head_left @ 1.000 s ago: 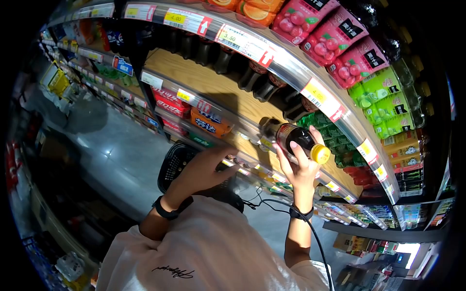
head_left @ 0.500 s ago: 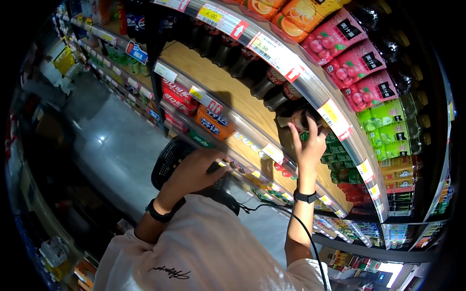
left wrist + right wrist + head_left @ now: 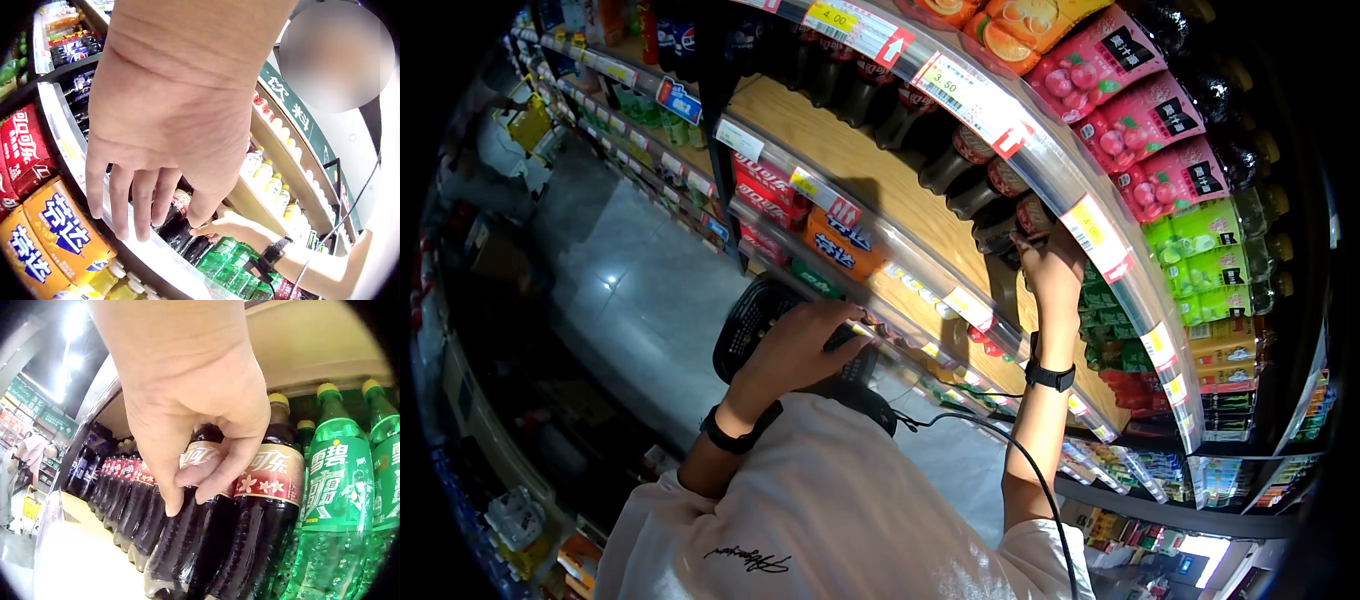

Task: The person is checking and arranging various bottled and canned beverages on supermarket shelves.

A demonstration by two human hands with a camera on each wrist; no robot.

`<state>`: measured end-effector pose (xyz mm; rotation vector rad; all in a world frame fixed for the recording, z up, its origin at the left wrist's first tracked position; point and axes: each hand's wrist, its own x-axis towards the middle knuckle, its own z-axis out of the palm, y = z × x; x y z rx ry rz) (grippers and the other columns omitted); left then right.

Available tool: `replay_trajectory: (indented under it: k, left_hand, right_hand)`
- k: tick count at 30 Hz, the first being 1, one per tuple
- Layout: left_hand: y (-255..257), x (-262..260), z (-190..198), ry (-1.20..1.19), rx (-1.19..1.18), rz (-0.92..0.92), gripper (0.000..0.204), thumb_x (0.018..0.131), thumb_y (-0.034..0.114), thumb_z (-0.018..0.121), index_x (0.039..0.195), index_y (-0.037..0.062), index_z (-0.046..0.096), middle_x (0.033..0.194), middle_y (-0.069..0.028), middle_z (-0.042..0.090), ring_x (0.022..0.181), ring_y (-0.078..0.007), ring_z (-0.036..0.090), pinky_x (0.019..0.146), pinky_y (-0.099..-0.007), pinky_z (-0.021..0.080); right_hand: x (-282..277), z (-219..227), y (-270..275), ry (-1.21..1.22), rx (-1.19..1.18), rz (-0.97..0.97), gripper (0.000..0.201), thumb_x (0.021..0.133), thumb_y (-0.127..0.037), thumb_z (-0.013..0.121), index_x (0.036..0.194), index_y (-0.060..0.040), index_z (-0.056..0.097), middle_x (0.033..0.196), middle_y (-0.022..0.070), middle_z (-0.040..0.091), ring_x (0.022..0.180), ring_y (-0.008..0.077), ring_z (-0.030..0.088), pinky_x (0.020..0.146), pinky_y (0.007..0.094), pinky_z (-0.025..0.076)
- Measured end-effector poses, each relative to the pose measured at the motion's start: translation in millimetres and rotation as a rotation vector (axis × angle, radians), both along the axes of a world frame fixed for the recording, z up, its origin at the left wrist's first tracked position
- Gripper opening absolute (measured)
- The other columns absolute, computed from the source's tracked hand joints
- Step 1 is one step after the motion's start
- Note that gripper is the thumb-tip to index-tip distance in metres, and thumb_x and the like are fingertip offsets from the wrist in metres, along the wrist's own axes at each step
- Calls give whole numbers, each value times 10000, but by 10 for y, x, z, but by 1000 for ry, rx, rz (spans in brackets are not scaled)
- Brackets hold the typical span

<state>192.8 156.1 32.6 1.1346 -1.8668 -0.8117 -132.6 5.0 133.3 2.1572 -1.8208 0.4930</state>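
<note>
Deeper into the shelf [image 3: 850, 185] than half a second ago, the cola bottle [image 3: 195, 540] sits at two o'clock in the head view, fingers of my right hand [image 3: 194, 394] curled round it. Green soda bottles [image 3: 331, 478] are at its three o'clock from the right wrist. At eight o'clock, my left hand [image 3: 792, 345] hangs with fingers spread, near a black basket [image 3: 743, 328].

Downward head view, close wrist views, shared bottles [image 3: 199, 540]

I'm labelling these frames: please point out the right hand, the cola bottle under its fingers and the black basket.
Right hand [image 3: 199, 406], right wrist view: middle of the hand.
Cola bottle [image 3: 194, 544], right wrist view: dark lower body.
Black basket [image 3: 738, 330], head view: perforated wall.
</note>
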Motion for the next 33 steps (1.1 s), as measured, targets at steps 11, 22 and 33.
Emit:
replay_trajectory:
  k: [11,22,33]
  left_hand:
    - [-9,-76,-34,-58,-3,-87,320,945,210,759,1179,16,658,1123,-200,726,1046,-402,693,896,-455,555]
    - [43,-54,-91,-109,-31,-104,328,939,200,757,1184,11,649,1108,-201,730,1032,-401,698,887,-463,557]
    - [35,-67,-73,-140,-26,-129,366,934,215,754,1225,22,646,1113,-196,734,1022,-399,702,882,-472,558]
  right_hand:
    - [72,-96,-143,-54,-45,-38,377,881,-348,791,1165,-104,742,1060,151,755,960,395,707,850,491,561]
    - [71,-158,-168,-63,-86,21,579,814,-300,850,1258,13,649,1114,261,708,1049,479,652,914,525,522]
    - [568,-168,134,-196,-180,-64,389,894,-284,772,1196,-62,668,918,209,687,836,442,689,747,533,567]
